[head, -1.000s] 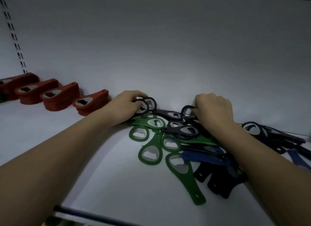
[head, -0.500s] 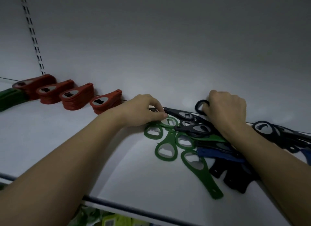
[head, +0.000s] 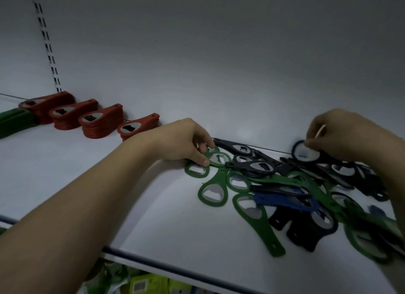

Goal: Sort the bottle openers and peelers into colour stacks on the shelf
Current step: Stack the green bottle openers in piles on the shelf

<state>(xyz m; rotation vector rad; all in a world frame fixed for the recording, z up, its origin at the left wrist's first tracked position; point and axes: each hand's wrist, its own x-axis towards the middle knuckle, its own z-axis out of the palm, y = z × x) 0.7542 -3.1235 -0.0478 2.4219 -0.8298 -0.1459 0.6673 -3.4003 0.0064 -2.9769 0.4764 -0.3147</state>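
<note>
Green opener (head: pixel 215 157) pinched in left hand (head: pixel 186 140) grip, right hand (head: pixel 341 133) grip pinching dark-blue opener (head: pixel 303 151) ring

Openers on a shelf (head: pixel 65 184)

Four stacks (head: pixel 98 124) stand in a row along the back wall (head: pixel 219 63) at left, another stack (head: pixel 13 122) left of them. A loose pile (head: pixel 285 190) lies at right, between both hands, reaching the front edge.
</note>
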